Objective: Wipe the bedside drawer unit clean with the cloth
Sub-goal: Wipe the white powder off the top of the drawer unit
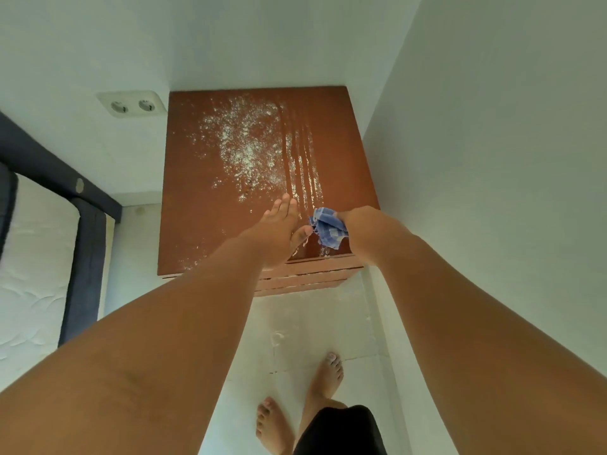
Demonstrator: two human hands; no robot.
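Note:
The brown bedside drawer unit (203, 178) stands in a corner, seen from above. White powder (244, 146) is scattered over the middle of its top, with streaks running toward the front on the right. My right hand (353, 221) grips a bunched blue-and-white checked cloth (328, 228) near the front right of the top. My left hand (279, 224) is open with fingers together, held flat over the front of the top just left of the cloth.
White walls close in behind and on the right (492, 159). A double wall socket (133, 106) sits left of the unit. A bed with a dark frame (85, 257) and white mattress lies at the left. My bare feet (325, 379) stand on the pale tiled floor.

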